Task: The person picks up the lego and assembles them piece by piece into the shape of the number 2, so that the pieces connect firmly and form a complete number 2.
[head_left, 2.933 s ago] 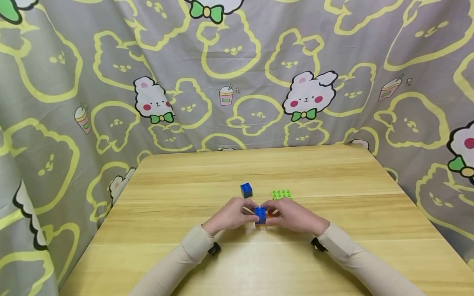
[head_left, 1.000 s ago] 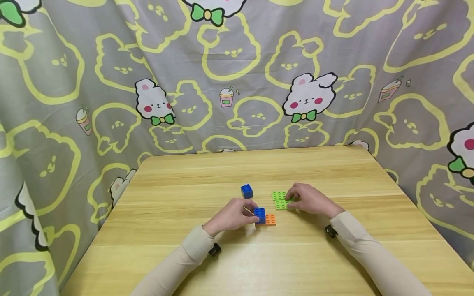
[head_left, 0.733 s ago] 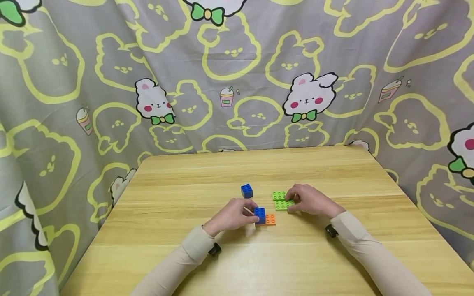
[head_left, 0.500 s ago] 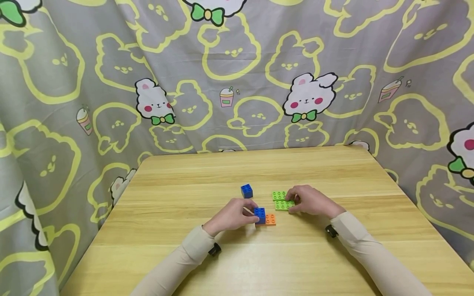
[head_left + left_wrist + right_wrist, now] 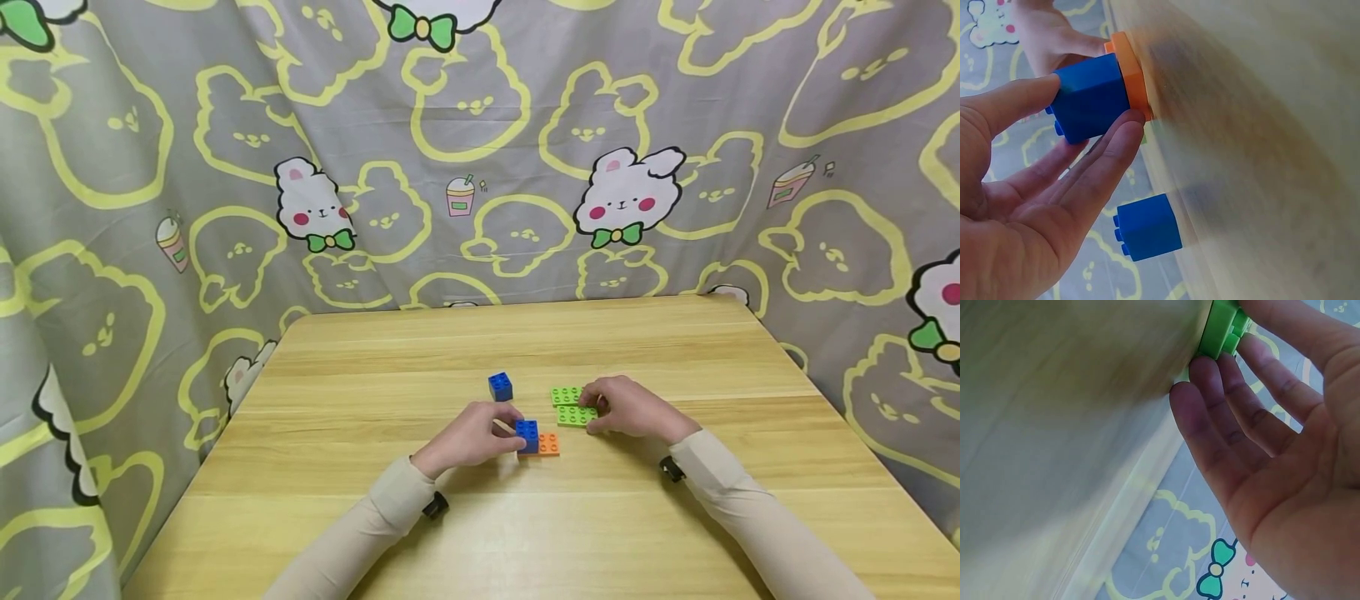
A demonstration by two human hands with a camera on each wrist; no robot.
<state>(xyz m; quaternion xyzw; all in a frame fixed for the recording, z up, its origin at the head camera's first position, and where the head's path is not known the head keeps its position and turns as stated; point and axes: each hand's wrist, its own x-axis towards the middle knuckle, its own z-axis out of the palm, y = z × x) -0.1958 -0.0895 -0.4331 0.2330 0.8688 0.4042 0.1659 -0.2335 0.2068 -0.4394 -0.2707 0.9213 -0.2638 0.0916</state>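
Observation:
My left hand holds a blue building brick between thumb and fingers. In the left wrist view, that blue brick sits on one end of a flat orange building plate; the plate's other end shows bare studs in the head view. Beyond it lie two flat green building plates, one behind the other. My right hand pinches the right end of the nearer green plate. The farther green plate is partly hidden by my fingers. The right wrist view shows a green plate at the fingertips.
A second blue brick stands apart, behind my left hand. Everything rests on a wooden table. A grey patterned curtain hangs along the table's back and sides.
Since the oldest frame, my right hand has left the blue brick and orange plate and moved right and away to the green plates. Over the last second, both hands are almost still.

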